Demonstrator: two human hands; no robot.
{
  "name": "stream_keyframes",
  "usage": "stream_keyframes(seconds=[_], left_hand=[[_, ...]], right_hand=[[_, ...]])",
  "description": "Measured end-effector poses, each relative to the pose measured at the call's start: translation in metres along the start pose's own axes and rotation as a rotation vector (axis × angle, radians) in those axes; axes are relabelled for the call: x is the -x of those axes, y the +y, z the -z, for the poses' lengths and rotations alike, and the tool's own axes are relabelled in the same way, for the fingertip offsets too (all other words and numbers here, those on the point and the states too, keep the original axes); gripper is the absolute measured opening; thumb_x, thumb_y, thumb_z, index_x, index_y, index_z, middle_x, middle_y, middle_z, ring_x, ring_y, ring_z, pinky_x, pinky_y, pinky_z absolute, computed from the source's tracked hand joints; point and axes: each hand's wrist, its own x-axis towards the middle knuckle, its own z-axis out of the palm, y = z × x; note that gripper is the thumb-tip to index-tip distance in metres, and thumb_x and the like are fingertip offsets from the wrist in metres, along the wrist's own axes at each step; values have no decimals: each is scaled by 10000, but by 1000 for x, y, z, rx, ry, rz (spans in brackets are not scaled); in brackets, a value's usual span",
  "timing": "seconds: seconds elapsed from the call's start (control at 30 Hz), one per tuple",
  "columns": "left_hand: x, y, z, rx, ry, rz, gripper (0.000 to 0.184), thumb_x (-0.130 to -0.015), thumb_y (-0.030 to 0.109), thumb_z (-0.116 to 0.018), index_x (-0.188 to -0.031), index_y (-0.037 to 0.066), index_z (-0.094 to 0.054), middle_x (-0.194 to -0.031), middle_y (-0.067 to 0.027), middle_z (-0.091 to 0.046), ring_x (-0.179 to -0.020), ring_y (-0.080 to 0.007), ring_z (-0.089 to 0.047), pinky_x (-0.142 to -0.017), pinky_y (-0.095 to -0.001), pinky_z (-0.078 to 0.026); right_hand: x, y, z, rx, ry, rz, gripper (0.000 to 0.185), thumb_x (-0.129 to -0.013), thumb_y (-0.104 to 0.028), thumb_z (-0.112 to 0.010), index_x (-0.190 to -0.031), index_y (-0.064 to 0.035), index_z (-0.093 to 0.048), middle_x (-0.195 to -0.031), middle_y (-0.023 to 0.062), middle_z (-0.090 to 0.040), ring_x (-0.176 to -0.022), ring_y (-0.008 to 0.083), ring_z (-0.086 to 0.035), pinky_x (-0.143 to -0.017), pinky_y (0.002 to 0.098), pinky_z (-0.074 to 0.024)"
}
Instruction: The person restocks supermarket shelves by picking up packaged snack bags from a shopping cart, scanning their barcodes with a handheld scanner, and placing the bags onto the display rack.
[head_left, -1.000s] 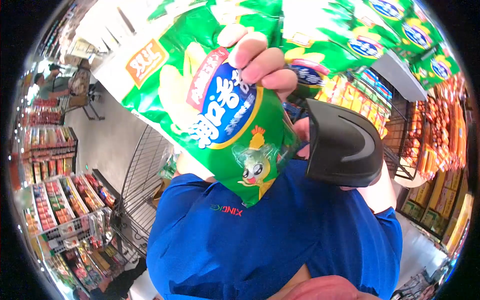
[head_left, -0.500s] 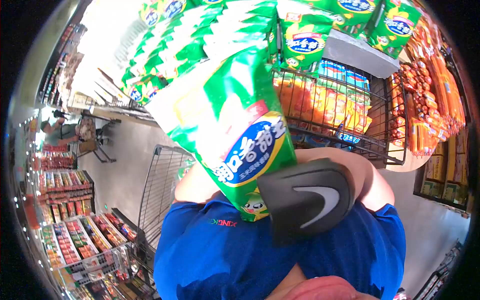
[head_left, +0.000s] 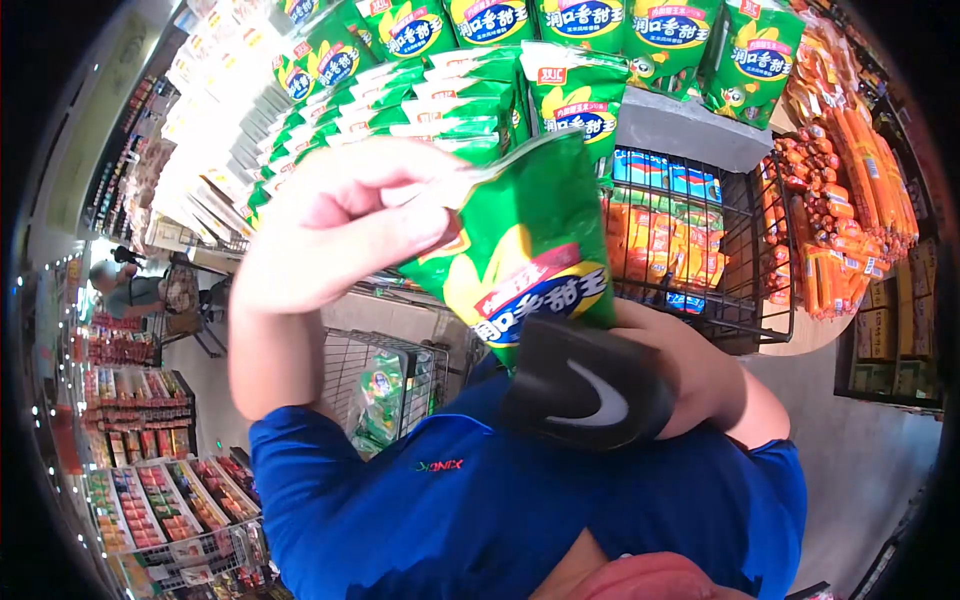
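My left hand [head_left: 350,225] pinches the upper left edge of a green snack bag [head_left: 525,245] between thumb and fingers. The bag hangs tilted in front of my chest, its printed front facing up. A black curved object with a pale swoosh [head_left: 590,390] overlaps the bag's lower end. Behind that object and beside the bag's lower right edge is my right hand [head_left: 645,330]; its fingers are hidden, so its grip cannot be made out.
Rows of similar green bags [head_left: 450,110] fill the display ahead. A black wire basket [head_left: 745,240] with orange and blue packs stands to the right, near orange sausages [head_left: 850,200]. A wire cart [head_left: 330,370] holds green bags. A person [head_left: 135,292] is at far left.
The bag has swung up and right, uncovering the cart. My left hand, hidden half a second ago, now shows at its upper left edge. The black object has shifted slightly left.
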Motion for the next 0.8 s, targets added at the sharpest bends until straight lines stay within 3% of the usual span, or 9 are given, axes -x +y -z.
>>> stream_keyframes(seconds=[0.13, 0.23, 0.37, 0.4, 0.47, 0.53, 0.57, 0.6, 0.8], left_hand=[[-29, 45, 0, -192, -106, 296, 264, -893, 141, -615, -1081, -43, -594, -842, -25, -619, -690, -63, -545, -592, -219, -451], [-53, 42, -11, -649, -188, 128, 173, -917, 137, -595, -1009, -8, -612, -794, 0, -599, -659, -48, -538, -576, -209, -449], [-73, 44, -19, -553, -136, -31, 144, -932, 143, -578, -910, 3, -606, -721, 19, -558, -640, -47, -531, -569, -210, -447], [-77, 56, -20, -550, -131, 142, 153, -935, 148, -573, -883, 7, -603, -710, 19, -552, -641, -45, -525, -564, -211, -438], [-91, 49, -14, -668, -160, -44, 179, -945, 171, -558, -863, 17, -598, -700, 24, -546, -628, -38, -513, -548, -206, -425], [-107, 50, -14, -715, -186, 35, 230, -961, 226, -534, -843, 37, -593, -695, 39, -535, -657, -33, -502, -576, -190, -416], [-116, 42, -10, -733, -193, 55, 225, -961, 230, -535, -851, 43, -595, -698, 45, -532, -666, -30, -499, -583, -190, -415], [-126, 30, -7, -750, -201, 73, 221, -961, 234, -536, -858, 48, -596, -700, 50, -529, -674, -28, -496, -589, -190, -415], [-170, -3, -1, -1126, -373, 118, 242, -965, 250, -527, -813, 63, -540, -659, 73, -455, -629, -18, -434, -567, -208, -400]], right_hand=[[2, -10, 14, 29, 81, -43, 640, -780, -347, -640, -1315, -34, -480, -1313, 184, -498, -1234, 347, -452, -1042, 416, -340], [9, -6, 16, 133, 135, -27, 638, -785, -357, -629, -1316, -38, -480, -1316, 169, -500, -1235, 345, -453, -1035, 425, -346], [18, 0, 7, -189, 322, -101, 615, -793, -318, -644, -1317, -46, -475, -1318, 146, -505, -1204, 295, -494, -1023, 414, -367], [20, -6, 5, -191, 337, -102, 615, -793, -318, -644, -1317, -46, -475, -1318, 146, -505, -1204, 295, -494, -1023, 414, -367], [23, -22, 2, -642, 724, -187, 610, -787, -229, -679, -1320, -31, -457, -1298, 136, -520, -1164, 232, -531, -1019, 378, -384], [46, -17, 16, -476, 824, -450, 775, -717, -140, -752, -1382, -36, -369, -1264, 119, -540, -1171, 194, -523, -1010, 366, -413], [66, -2, 15, -280, 830, -147, 936, -725, -379, -765, -1436, -16, -275, -1433, 239, -345, -1321, 347, -370, -1033, 426, -368], [73, 4, 6, -363, 1035, -186, 905, -676, -457, -777, -1367, -27, -381, -1424, 271, -335, -1313, 395, -364, -1000, 454, -397], [97, 18, 20, -796, 1087, -31, 444, -834, -362, -601, -1101, -17, -515, -1423, 278, -323, -1299, 403, -375, -980, 493, -418]])
